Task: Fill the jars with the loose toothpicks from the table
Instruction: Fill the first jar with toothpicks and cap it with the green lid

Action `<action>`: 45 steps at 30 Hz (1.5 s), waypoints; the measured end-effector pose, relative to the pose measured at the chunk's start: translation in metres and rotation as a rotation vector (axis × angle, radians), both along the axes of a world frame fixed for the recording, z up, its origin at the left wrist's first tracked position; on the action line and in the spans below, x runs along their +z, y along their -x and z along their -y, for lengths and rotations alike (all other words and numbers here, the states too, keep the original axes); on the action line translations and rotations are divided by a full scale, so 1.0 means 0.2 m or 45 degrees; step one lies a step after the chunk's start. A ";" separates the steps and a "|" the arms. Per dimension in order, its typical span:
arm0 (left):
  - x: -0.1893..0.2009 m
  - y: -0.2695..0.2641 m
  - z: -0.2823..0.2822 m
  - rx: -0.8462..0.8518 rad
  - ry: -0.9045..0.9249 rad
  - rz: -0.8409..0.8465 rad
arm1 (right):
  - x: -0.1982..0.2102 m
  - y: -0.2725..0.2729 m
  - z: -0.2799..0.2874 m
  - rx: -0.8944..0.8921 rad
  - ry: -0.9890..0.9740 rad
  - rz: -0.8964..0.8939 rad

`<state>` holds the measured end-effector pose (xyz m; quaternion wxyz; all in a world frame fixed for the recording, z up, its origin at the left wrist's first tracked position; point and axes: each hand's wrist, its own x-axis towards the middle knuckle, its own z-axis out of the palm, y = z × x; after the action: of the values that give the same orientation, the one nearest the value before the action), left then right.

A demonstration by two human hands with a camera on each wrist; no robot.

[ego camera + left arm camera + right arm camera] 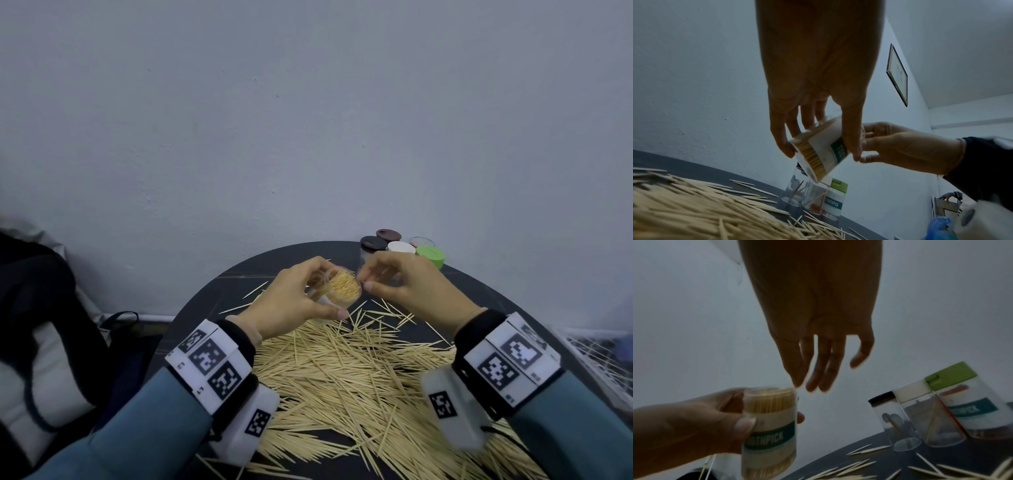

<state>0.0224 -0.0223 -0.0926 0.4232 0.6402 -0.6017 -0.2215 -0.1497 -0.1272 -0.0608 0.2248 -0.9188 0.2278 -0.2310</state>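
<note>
Loose toothpicks [346,373] lie heaped on the near table [205,301]. Above them the left hand [291,301] grips a packed jar [337,287], tilted; the right hand [411,284], fingers relaxed, touches its rim. Lidded jars [400,248] stand behind.

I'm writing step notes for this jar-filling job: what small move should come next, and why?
Probably set the jar down and cap it: the left hand holds it packed to the rim, while the right hand fingers touch only its mouth.
</note>
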 end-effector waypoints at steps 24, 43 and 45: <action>0.01 0.02 -0.02 -0.009 -0.101 0.005 | -0.17 0.08 0.09 -0.121 -0.072 -1.186; 0.00 0.02 -0.01 -0.011 -0.097 0.022 | -0.15 0.07 0.10 0.000 0.009 -1.022; 0.00 0.02 -0.01 -0.011 -0.092 0.025 | -0.13 0.08 0.11 -0.008 0.001 -0.997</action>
<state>0.0183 -0.0196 -0.0919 0.3930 0.6546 -0.6000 -0.2387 -0.1654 -0.1487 -0.0870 0.1199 -0.9368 0.2990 0.1364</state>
